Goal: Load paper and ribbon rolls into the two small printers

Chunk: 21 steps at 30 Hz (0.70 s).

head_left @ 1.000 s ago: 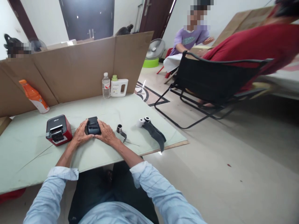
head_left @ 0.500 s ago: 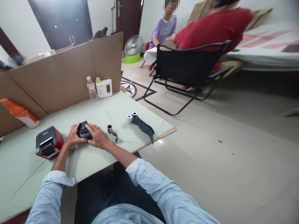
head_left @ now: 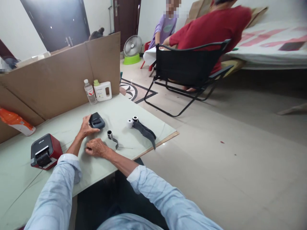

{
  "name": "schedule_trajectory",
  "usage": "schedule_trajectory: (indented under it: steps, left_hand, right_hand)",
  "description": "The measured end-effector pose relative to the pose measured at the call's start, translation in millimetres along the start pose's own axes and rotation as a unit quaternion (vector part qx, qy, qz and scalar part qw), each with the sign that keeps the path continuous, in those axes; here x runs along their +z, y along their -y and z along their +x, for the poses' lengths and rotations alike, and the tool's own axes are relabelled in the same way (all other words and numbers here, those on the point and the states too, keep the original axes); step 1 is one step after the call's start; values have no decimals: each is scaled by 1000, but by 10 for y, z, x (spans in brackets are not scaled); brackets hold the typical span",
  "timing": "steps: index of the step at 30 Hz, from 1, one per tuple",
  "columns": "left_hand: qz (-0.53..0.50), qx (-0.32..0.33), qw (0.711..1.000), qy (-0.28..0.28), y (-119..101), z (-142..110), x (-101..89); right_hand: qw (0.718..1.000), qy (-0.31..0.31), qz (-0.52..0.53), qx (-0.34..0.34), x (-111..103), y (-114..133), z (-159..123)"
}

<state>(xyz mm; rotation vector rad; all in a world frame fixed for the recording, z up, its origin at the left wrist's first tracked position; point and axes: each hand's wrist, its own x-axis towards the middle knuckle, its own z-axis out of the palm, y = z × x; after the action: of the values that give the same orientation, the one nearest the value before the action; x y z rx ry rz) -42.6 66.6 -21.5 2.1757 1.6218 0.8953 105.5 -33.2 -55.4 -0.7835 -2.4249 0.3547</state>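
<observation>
My left hand [head_left: 86, 127] grips the near left side of a small black portable printer [head_left: 98, 121], thumb along its front and fingers behind. My right hand [head_left: 96, 148] rests low over the tabletop, nearer to me and apart from the printer. Its fingers are curled in, and whatever they may hold is hidden. Right of the printer stands a small roll [head_left: 109, 134] with a dark strip trailing from it. Farther right are a white roll [head_left: 129, 124] and a black-edged roll [head_left: 135, 119] with a long dark strip [head_left: 145, 131] reaching the table edge.
A red-and-black label printer [head_left: 45, 151] sits on the left. Along the cardboard partition [head_left: 64, 80] stand an orange-and-white bottle [head_left: 18, 122], a clear water bottle [head_left: 90, 92] and a white jug [head_left: 103, 91]. Beyond the table, a person in red sits in a black folding chair [head_left: 192, 67].
My right hand has let go of the portable printer and drawn back toward me, its fingers curling. My left hand has carried the printer slightly right and away from me.
</observation>
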Motion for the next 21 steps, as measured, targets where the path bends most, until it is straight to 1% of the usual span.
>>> schedule_trajectory:
  steps: [3,6,8,10,13,16,19,21]
  left_hand:
    - [-1,12,1000,7,-83,204,200]
    - [-1,19,1000,23,-136,302,360]
    - [-1,19,999,38,-154,320,422]
    - [-1,15,999,46,-164,316,433]
    - [8,12,999,40,-187,290,349]
    - [31,24,999,17,-237,209,188]
    - [37,27,999,-11,-296,27,29]
    - [33,5,999,-17,-322,-148,-41]
  right_hand:
    - [1000,18,-4,17,-56,22,3]
    - [999,29,7,18,-89,26,11]
    - [999,30,17,20,-101,22,16]
    - [999,32,20,25,-115,22,19]
    - [999,36,15,33,-150,34,20]
    - [999,34,12,32,-191,51,23]
    - [999,39,2,27,-216,56,29]
    - [999,49,-4,23,-221,55,22]
